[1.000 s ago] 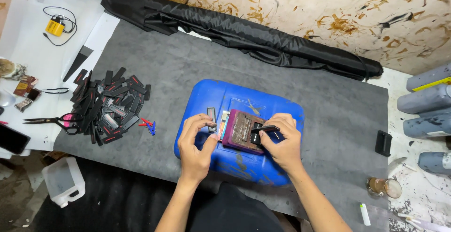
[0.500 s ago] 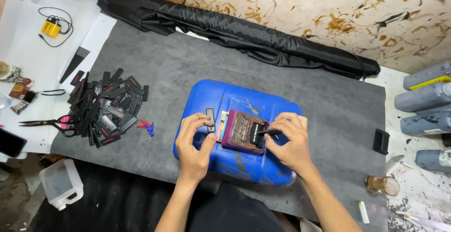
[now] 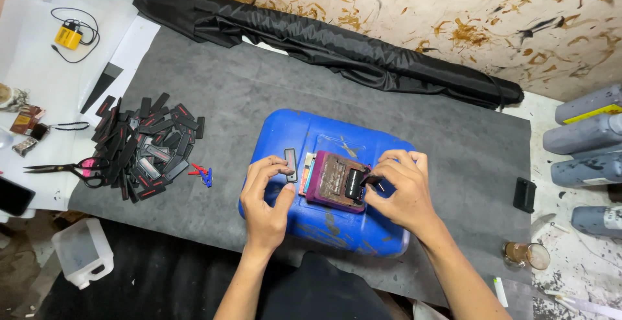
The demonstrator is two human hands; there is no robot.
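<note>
Left hand point(image 3: 265, 193) now shifted toward small black tag point(image 3: 291, 165), fingertips pinching it; right hand point(image 3: 398, 187) grips black roller point(image 3: 356, 184) on purple block point(image 3: 335, 180) atop blue jug point(image 3: 311, 223); tag pile point(image 3: 146, 145) beside jug looks mostly unprocessed

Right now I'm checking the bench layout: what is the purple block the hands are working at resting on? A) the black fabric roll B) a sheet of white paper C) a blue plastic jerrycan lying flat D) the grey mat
C: the purple block sits on top of the blue jerrycan, with the left hand and right hand at either side of it.
</note>
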